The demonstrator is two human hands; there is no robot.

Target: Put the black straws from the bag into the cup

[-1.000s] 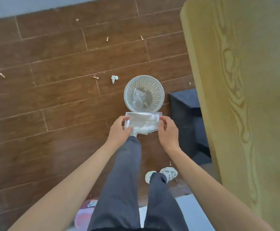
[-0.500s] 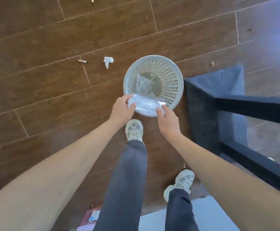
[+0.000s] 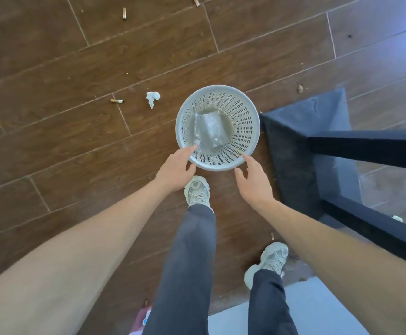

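A clear, empty plastic bag (image 3: 210, 128) lies inside a white perforated waste basket (image 3: 245, 122) on the brown wooden floor. My left hand (image 3: 176, 169) hovers at the basket's near left rim with fingers straight, holding nothing. My right hand (image 3: 254, 181) hangs just off the near right rim, fingers relaxed and empty. No black straws and no cup are in view.
A dark table frame (image 3: 356, 151) and its shadowed base stand right of the basket. Cigarette butts (image 3: 117, 101) and a crumpled tissue (image 3: 152, 97) litter the floor to the left. My own legs and pale shoes (image 3: 197, 192) are below the hands.
Both hands held the clear bag over the basket; they have let it go and it now lies inside. The hands have drawn apart and back a little.
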